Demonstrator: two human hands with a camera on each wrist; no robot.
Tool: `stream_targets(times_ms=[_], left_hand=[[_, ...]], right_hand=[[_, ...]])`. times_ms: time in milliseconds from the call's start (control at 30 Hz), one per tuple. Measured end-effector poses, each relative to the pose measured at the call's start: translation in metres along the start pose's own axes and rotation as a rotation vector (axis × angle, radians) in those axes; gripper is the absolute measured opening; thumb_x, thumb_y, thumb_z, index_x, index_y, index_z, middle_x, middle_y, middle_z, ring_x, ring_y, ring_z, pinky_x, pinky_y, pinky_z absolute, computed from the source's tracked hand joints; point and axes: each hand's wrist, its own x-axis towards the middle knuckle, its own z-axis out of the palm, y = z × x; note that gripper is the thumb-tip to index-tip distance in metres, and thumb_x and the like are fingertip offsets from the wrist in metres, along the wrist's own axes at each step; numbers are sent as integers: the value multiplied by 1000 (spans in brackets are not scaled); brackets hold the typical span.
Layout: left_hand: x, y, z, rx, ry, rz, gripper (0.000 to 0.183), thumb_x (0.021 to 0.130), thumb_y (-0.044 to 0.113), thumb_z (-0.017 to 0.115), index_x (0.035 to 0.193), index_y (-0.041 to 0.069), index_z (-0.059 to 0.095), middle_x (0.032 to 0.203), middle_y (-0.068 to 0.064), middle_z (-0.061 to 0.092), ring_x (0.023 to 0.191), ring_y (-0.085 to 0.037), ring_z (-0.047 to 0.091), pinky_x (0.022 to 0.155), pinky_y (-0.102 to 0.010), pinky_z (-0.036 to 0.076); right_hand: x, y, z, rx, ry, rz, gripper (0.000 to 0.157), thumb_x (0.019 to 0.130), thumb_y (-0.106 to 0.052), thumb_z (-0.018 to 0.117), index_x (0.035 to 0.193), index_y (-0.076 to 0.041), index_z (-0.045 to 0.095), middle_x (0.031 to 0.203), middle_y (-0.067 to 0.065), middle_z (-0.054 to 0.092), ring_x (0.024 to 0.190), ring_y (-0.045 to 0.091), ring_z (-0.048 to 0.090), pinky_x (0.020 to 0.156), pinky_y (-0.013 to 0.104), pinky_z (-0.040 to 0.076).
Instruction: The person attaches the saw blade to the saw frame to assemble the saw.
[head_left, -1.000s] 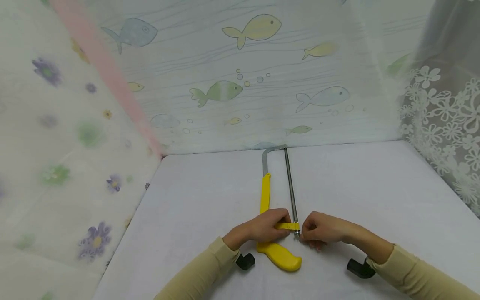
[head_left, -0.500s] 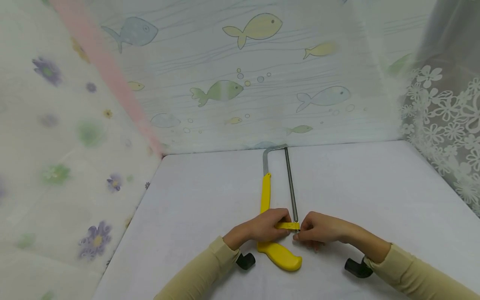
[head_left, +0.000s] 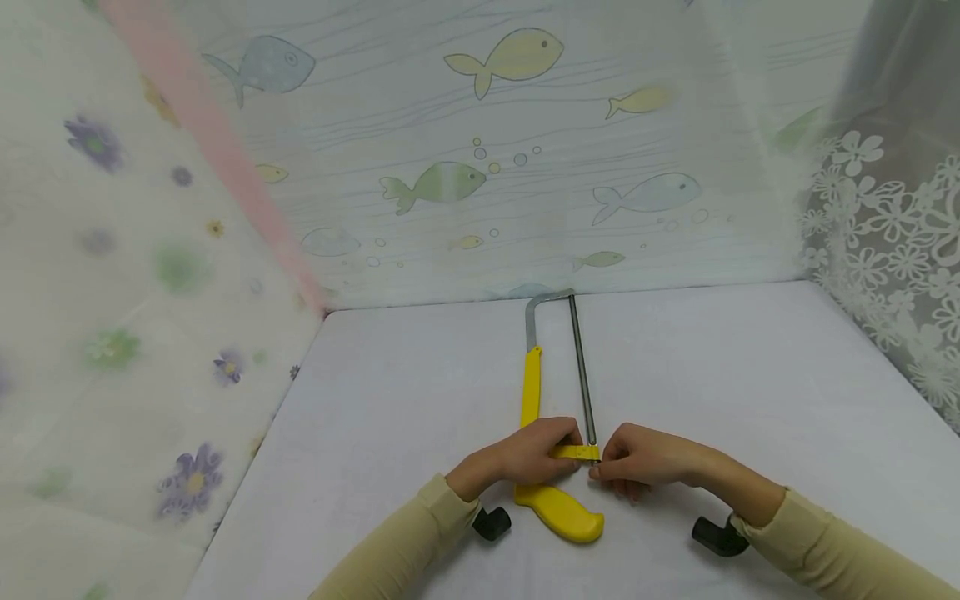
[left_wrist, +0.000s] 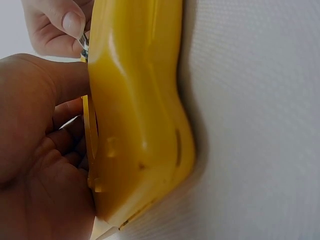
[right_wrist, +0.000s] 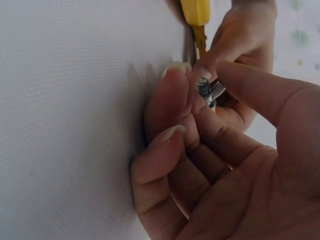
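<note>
A hacksaw (head_left: pixel 531 385) with a yellow handle (head_left: pixel 561 514) and silver front bow lies flat on the white-covered table. Its narrow metal blade (head_left: pixel 581 375) runs along the right side to a yellow bracket (head_left: pixel 576 452). My left hand (head_left: pixel 534 450) grips the frame at the bracket, its thumb against the yellow body (left_wrist: pixel 135 100) in the left wrist view. At the bracket's lower end, my right hand (head_left: pixel 647 457) pinches a metal wing nut (right_wrist: pixel 217 91) between thumb and forefinger. The threaded bolt end (right_wrist: pixel 203 86) pokes out beside it. The other right fingers curl near the tabletop.
A white cloth covers the table (head_left: pixel 420 375). Fish-patterned fabric (head_left: pixel 450 233) hangs right behind the saw's far tip, flowered fabric (head_left: pixel 112 350) on the left, lace curtain (head_left: pixel 892 225) on the right. Black wrist mounts (head_left: pixel 492 523) sit under both forearms.
My right fingertips have shifted slightly left and now cover the wing nut, which showed a second ago. The left hand and the hacksaw have stayed put.
</note>
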Motion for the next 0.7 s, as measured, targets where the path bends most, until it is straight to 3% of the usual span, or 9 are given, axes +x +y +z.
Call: stream_targets(times_ms=[700], left_hand=[[0,0,0,-9,3,-10,12,100,15,68,109,14,59,100,9,60,88,-5,52,83,-16,45]], right_hand=[[-3,8,-5,7,-28,-43,23,99,-17,66,81,-2,71,66,4,61,55,14,50,48,22,36]])
